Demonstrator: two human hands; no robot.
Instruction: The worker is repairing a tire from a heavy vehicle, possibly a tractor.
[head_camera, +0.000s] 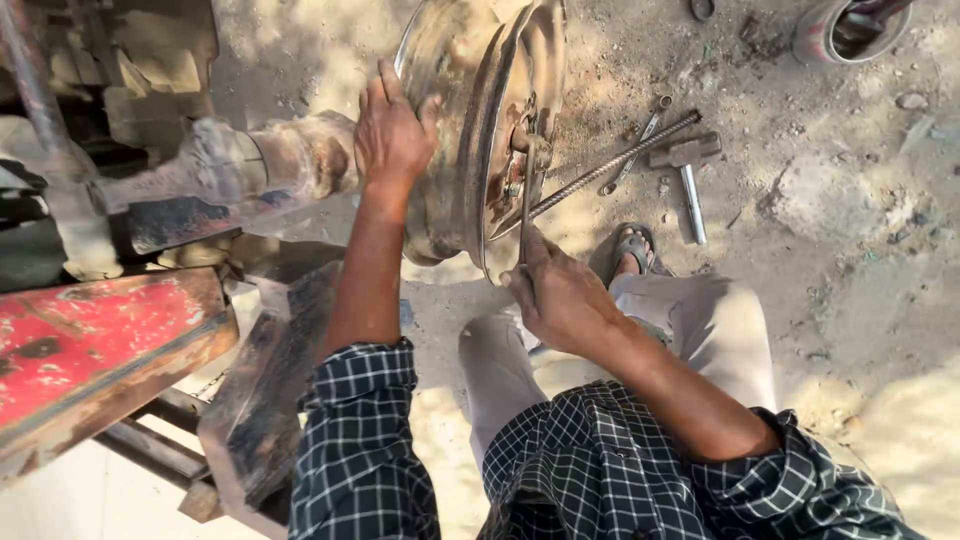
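A rusty bare wheel rim (470, 90) stands upright on a vehicle axle (250, 165), above dusty ground. My left hand (392, 130) lies flat against the rim's outer barrel, fingers spread over its edge. My right hand (555, 295) grips the lower end of a wrench (527, 205) that runs up to a nut at the rim's hub (515, 160). Both forearms come out of rolled checked sleeves.
A ribbed steel bar (625, 160), a hammer (690, 185) and a spanner (632, 143) lie on the dirt right of the rim. A red metal beam (90, 345) and a wooden block (270, 390) sit at lower left. My sandalled foot (632, 252) rests below the rim.
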